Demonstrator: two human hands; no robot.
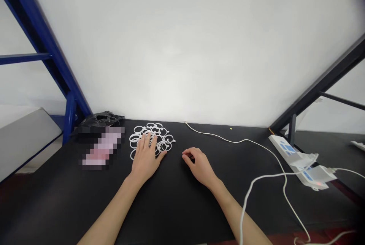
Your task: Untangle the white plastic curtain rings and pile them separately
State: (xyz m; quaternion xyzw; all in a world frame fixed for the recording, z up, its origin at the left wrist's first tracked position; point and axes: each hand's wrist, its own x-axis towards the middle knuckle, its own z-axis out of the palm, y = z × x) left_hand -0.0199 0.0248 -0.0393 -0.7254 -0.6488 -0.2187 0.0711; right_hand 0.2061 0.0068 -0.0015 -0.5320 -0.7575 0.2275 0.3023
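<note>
A pile of thin white rings (159,133) lies on the black table (176,199) near the back wall. My left hand (146,157) rests flat on the near part of the pile, fingers stretched out over the rings. My right hand (199,165) rests on the table a little to the right of the pile, fingers curled under with the fingertips touching the surface. Nothing shows inside it.
A crumpled black bag (99,120) sits at the back left beside a blurred pinkish patch (102,148). A white cable (251,184) runs across the right side to a white power strip (299,161). Blue frame bars (42,43) stand at left, a dark bar at right.
</note>
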